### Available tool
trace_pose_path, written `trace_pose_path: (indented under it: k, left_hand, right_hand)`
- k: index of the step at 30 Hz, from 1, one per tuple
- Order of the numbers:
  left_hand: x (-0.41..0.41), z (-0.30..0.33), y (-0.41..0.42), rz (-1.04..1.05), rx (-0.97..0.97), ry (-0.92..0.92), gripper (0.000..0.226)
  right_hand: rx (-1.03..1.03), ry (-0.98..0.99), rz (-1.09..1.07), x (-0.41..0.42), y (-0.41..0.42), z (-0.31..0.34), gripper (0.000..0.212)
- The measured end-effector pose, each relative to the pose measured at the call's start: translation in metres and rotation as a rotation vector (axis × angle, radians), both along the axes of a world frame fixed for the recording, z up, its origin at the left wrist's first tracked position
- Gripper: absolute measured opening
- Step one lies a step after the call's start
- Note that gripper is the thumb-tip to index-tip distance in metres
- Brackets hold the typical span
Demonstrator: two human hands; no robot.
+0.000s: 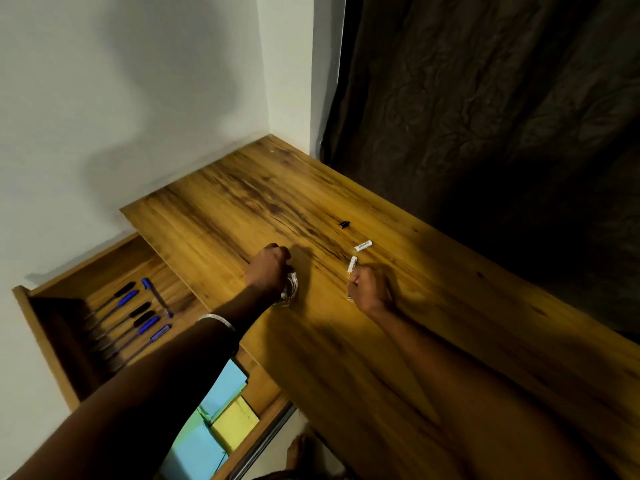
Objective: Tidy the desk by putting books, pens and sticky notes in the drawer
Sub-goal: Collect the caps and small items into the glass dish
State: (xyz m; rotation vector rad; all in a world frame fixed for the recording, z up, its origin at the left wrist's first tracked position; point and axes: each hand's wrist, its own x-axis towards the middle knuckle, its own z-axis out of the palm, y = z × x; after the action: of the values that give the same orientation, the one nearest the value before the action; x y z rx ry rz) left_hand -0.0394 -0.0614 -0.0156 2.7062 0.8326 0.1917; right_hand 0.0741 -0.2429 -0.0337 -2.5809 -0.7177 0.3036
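Note:
The open wooden drawer [52, 327] at the left holds several blue and black pens [128, 317] laid side by side, with blue, green and yellow sticky note pads [228, 407] nearer me. On the wooden desk [433, 341], my left hand [268, 271] curls round a small clear glass object [291, 289], mostly hidden under the hand. My right hand [369, 292] pinches a small white cylinder [352, 264] that points away from me. A second white cylinder [363, 245] lies just beyond it.
A tiny black object [344, 224] lies farther back on the desk. A white wall stands behind and to the left, and a dark curtain [502, 116] hangs along the desk's right side. A silver bangle [218, 322] sits on my left wrist.

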Motion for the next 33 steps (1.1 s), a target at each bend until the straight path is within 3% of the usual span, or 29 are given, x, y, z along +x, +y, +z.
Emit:
trace_pose_path:
  k: [7,12,16,19,28,33]
  left_hand:
    - [0.009,-0.005,-0.014,0.086,-0.342,-0.099,0.025]
    - [0.023,-0.025,-0.03,0.218,-0.813,-0.146,0.007]
    - [0.033,-0.012,-0.06,0.237,-1.02,-0.207,0.021]
    - [0.04,-0.005,-0.081,0.277,-1.255,-0.19,0.024]
    - [0.044,-0.016,-0.101,0.441,-1.381,-0.347,0.017]
    - [0.056,-0.012,-0.094,0.484,-1.351,-0.358,0.017]
  right_hand:
    - [-0.059,-0.088,-0.022,0.014,-0.033,0.002,0.013]
    - [-0.008,-0.016,0.007,0.021,-0.046,-0.005,0.018]
    - [-0.093,0.039,0.128,0.022,-0.048,-0.009,0.036]
    - [-0.137,-0.005,0.168,0.02,-0.049,-0.012,0.025]
    - [0.126,0.131,0.003,0.012,-0.028,-0.004,0.017]
    - [0.183,0.201,0.06,0.014,-0.006,-0.003,0.017]
